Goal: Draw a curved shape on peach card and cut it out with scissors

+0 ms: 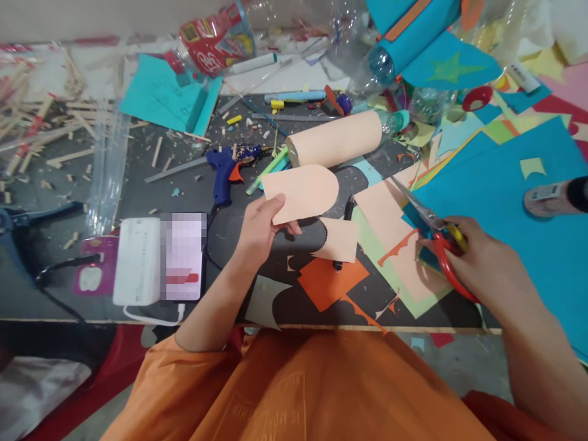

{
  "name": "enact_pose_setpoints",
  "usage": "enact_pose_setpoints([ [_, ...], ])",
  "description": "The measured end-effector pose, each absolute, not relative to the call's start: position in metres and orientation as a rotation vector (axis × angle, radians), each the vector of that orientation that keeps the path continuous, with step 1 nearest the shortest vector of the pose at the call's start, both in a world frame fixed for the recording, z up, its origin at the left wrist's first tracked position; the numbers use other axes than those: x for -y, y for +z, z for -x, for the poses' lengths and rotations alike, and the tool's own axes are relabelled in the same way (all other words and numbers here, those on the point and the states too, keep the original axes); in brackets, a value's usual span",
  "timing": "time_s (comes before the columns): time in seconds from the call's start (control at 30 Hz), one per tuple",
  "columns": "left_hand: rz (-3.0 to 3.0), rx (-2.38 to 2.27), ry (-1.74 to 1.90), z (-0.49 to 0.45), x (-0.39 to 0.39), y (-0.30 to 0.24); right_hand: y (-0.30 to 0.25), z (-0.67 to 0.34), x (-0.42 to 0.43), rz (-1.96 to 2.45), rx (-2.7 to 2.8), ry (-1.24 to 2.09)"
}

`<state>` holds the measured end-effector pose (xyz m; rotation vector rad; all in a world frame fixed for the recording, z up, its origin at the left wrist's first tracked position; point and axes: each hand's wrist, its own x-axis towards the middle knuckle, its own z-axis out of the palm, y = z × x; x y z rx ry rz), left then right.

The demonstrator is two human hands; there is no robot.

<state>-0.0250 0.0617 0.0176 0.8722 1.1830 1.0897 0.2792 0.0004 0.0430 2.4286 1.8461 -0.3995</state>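
Note:
My left hand (258, 229) pinches a peach paper cutout (305, 191) with one rounded end, lifted just above the dark worktable (193, 184). My right hand (478, 263) grips scissors (434, 229) with red and yellow handles, their blades pointing up and left over peach and green paper sheets (404, 263). A peach offcut (340, 240) lies under the cutout. Behind it lies a bottle wrapped in peach paper (337, 139).
A blue glue gun (225, 171) lies at centre left. A white power bank (136, 260) and a phone (184, 256) sit at the front left edge. Large blue sheets (528, 245) cover the right. Wooden sticks (41, 135), plastic bottles and paper scraps clutter the back.

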Motion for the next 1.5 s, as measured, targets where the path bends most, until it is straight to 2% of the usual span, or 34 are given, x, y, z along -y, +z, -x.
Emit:
enact_pose_setpoints([
  [0.17, -0.863, -1.201, 1.086, 0.024, -0.060, 0.018, 0.036, -0.292, -0.004, -2.427, -1.931, -0.270],
  [0.33, -0.865, -1.212, 1.088, 0.022, -0.059, 0.018, 0.042, -0.286, 0.002, -2.217, -2.186, 0.221],
  [0.4, -0.863, -1.207, 1.070, 0.021, -0.059, 0.018, 0.045, -0.276, 0.000, -2.238, -2.307, 0.235],
  [0.47, -0.849, -1.199, 1.051, 0.021, -0.058, 0.018, 0.046, -0.260, -0.005, -2.314, -2.464, -0.095],
  [0.57, -0.827, -1.179, 1.032, 0.019, -0.058, 0.017, 0.042, -0.229, -0.017, -2.326, -2.559, -0.892],
  [0.7, -0.785, -1.127, 0.951, 0.017, -0.056, 0.017, 0.027, -0.190, -0.035, -2.277, -2.713, -1.348],
  [0.77, -0.768, -1.095, 0.878, 0.016, -0.053, 0.017, 0.019, -0.177, -0.042, -2.306, -2.597, -1.745],
  [0.87, -0.805, -1.049, 0.784, 0.013, -0.050, 0.016, 0.012, -0.169, -0.048, -2.205, -2.104, -2.491],
  [0.93, -0.853, -1.058, 0.813, 0.013, -0.049, 0.014, 0.010, -0.170, -0.049, -2.120, -1.901, -2.736],
  [1.2, -0.922, -1.172, 1.264, 0.023, -0.062, 0.010, 0.002, -0.181, -0.049, -2.250, -1.696, -2.914],
  [1.5, -0.958, -1.131, 1.182, 0.022, -0.060, 0.007, 0.001, -0.183, -0.050, -2.413, -1.723, -2.835],
])
